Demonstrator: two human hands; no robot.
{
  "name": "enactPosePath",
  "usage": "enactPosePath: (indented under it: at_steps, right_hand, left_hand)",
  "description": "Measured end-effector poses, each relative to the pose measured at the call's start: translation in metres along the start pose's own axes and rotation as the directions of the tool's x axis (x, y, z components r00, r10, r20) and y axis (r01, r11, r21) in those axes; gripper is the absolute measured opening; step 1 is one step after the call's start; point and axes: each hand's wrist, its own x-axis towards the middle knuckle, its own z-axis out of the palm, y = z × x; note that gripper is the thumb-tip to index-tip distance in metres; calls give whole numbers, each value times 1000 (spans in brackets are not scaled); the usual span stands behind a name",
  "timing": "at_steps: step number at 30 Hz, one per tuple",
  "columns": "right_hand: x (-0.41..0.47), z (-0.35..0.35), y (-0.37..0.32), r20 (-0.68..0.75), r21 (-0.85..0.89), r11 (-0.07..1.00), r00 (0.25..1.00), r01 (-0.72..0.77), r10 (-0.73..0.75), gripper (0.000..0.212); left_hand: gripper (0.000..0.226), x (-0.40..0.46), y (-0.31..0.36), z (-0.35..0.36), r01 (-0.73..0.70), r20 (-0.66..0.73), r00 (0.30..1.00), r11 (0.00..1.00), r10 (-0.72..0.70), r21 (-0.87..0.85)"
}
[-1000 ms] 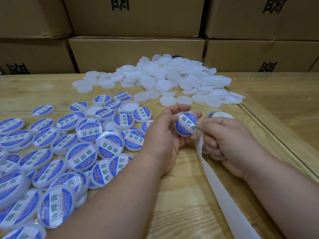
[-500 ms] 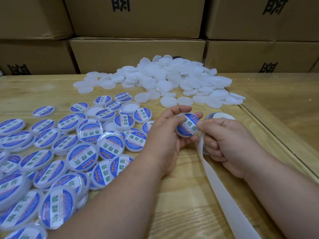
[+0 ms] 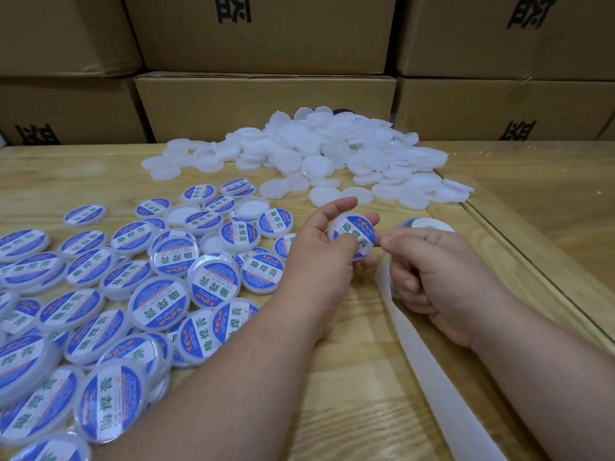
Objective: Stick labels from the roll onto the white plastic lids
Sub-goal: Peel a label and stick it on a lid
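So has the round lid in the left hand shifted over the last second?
Barely. The round blue-labelled white lid held in the left hand has tilted to face the camera more, but keeps its place against the white label roll.

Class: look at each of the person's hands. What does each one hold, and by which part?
The left hand grips a labelled white lid by its rim, thumb on the label face. The right hand grips the label roll, mostly hidden; where exactly cannot be told.
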Motion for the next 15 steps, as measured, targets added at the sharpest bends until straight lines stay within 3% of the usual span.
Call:
enactPosePath:
  at_steps: [2, 5, 9, 15]
  right_hand:
    - [0, 1, 0, 2, -35, 999, 1000, 23, -23, 19]
    - [-2, 2, 2, 16, -196, 976, 995, 97, -96, 30]
    - [-4, 4, 11, 81, -525, 819, 972, 230, -220, 43]
    - [-4, 2, 11, 108, -543, 768, 935, 340, -338, 64]
  left_hand:
    - [47, 1, -1, 0, 1, -23, 1000, 1000, -2, -13]
    - [44, 1, -2, 0, 12, -62, 998, 999, -15, -48]
    - [41, 3, -1, -2, 11, -99, 995, 997, -19, -77]
    - [43, 3, 0, -3, 11, -78, 997, 992, -21, -125]
